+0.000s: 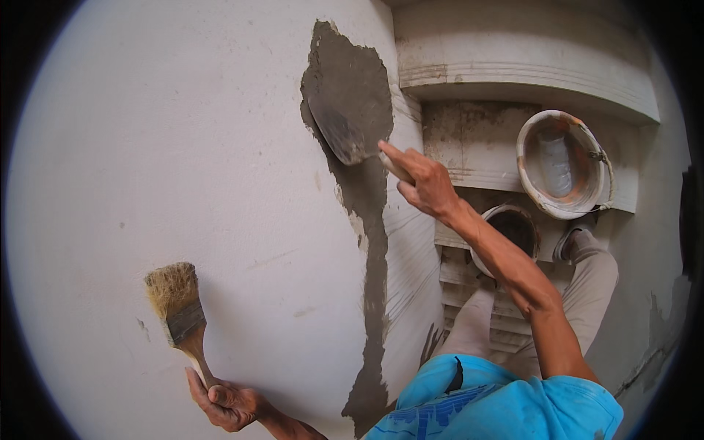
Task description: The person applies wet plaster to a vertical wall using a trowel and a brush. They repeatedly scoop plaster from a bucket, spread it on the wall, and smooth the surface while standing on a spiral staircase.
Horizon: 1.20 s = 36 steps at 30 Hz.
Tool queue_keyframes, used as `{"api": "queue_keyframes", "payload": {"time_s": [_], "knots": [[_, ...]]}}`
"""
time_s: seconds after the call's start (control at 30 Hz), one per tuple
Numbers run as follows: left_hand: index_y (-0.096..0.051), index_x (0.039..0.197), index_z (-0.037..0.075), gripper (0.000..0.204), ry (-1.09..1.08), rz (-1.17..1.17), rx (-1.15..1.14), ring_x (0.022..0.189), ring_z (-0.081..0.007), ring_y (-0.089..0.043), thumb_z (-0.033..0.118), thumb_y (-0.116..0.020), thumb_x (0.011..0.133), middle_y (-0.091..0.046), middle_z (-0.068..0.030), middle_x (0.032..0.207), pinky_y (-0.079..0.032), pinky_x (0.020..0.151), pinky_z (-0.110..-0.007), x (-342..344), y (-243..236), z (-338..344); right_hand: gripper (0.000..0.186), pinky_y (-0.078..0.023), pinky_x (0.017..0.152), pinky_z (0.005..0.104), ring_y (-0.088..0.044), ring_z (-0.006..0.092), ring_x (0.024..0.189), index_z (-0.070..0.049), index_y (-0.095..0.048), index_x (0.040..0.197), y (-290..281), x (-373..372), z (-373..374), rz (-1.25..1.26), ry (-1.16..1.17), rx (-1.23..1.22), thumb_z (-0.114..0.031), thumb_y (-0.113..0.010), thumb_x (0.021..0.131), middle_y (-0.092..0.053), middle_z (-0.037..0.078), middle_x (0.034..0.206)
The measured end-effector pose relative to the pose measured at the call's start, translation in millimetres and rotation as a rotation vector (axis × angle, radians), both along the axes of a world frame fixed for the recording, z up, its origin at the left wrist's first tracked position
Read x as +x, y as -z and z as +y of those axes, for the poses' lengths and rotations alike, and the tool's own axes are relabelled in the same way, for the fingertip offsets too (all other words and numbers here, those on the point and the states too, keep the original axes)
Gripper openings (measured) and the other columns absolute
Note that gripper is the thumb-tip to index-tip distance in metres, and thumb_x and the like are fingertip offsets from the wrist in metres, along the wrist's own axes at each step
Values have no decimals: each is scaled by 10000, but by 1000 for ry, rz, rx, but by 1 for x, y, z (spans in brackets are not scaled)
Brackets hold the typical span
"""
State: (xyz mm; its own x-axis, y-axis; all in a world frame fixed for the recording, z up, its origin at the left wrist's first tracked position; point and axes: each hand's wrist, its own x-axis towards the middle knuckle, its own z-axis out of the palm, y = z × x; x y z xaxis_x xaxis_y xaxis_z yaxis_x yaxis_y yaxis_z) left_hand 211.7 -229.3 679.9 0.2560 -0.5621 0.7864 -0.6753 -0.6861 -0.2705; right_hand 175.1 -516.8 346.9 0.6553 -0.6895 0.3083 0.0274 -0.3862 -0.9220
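Observation:
My right hand [427, 181] grips the handle of a trowel [336, 132], index finger stretched along it. The trowel's blade lies against a patch of wet grey mortar [359, 81] on the white wall [220, 147]. From that wide upper patch, the mortar runs down the wall in a narrow, ragged strip. At the lower left my left hand [226, 405] is closed round the wooden handle of a wide paintbrush [178, 304]. Its pale, dirty bristles point upward, in front of the wall.
Steps [528, 73] rise on the right. A white bucket [561, 165] with liquid in it stands on one, its handle hanging to the side. A second, darker-inside bucket [513, 231] sits lower, partly behind my right forearm. My legs are on the stairs below.

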Motion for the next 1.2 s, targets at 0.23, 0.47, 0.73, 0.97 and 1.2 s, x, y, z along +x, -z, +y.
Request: {"api": "queue_keyframes", "payload": {"time_s": [0.23,0.47,0.73,0.97,1.2], "knots": [[-600,1199,-175,494,4,11,12,923,-220,-703,253,-359,1137,-695,-253,1191,-572,740,-303,-2,0,-2,815,-545,711,470,-628,341,745,-149,-442,1520,-11,31,-21,-58,170,30,49,-617,748,-583,156,887],[-591,1207,-177,502,31,23,9,961,-240,-709,253,-340,1139,-688,-268,1192,-584,758,-305,-1,-1,-2,801,-543,722,487,-639,374,780,-135,-441,1523,-23,3,32,64,14,109,26,-626,761,-583,174,896],[-581,1204,-191,478,82,48,4,995,-287,-717,227,-361,1136,-678,-295,1199,-577,824,-336,2,-2,2,743,-526,770,496,-629,417,821,-82,-460,1498,-20,27,-20,-65,161,86,11,-581,771,-614,222,905],[-597,1191,-184,464,71,5,26,982,-280,-718,214,-366,1135,-695,-283,1177,-567,813,-333,3,-2,1,748,-531,735,495,-632,409,772,-106,-469,1500,-40,2,23,49,-22,120,7,-611,775,-599,202,874],[-610,1182,-177,492,42,17,9,975,-271,-716,242,-356,1138,-698,-271,1176,-575,795,-342,1,-2,-1,735,-526,754,476,-631,404,772,-97,-477,1489,-20,23,-23,-104,174,48,-7,-604,770,-629,209,932]]}}
